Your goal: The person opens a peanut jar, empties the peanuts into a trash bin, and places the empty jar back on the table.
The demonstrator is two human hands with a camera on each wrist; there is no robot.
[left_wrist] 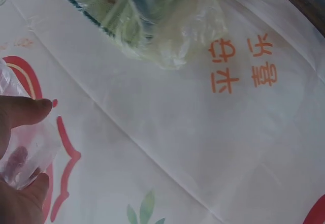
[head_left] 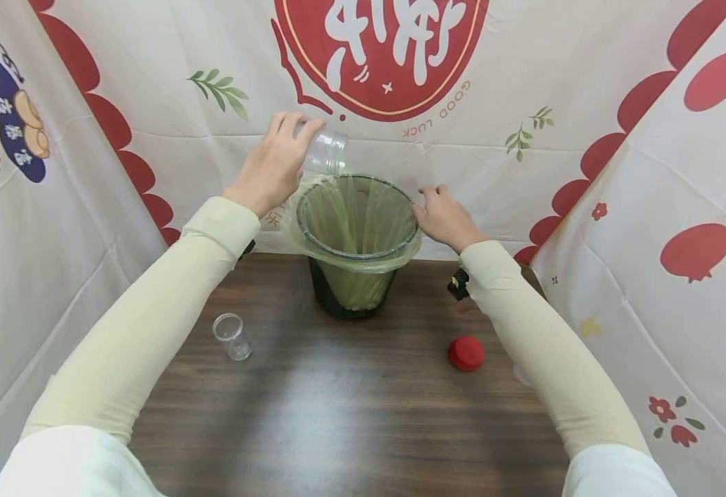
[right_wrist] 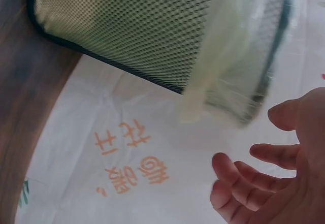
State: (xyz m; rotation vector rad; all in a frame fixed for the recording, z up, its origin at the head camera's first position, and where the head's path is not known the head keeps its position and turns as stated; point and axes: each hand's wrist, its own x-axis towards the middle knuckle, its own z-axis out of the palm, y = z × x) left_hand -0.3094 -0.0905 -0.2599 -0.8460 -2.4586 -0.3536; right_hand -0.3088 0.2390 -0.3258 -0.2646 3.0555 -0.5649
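Note:
My left hand grips a clear plastic jar, tipped on its side above the back left rim of a dark mesh waste bin. The jar's mouth faces right, and whether anything leaves it I cannot tell. In the left wrist view, the thumb and fingers hold the jar at the left edge. A pale yellow-green bag lines the bin and folds over its rim. Beside the bin's right rim is my right hand. Its fingers are loosely bent and hold nothing in the right wrist view.
A second clear jar stands on the brown wooden table at the left. A red round lid lies at the right, with a small clear piece by the right sleeve. Printed white cloth encloses the back and sides.

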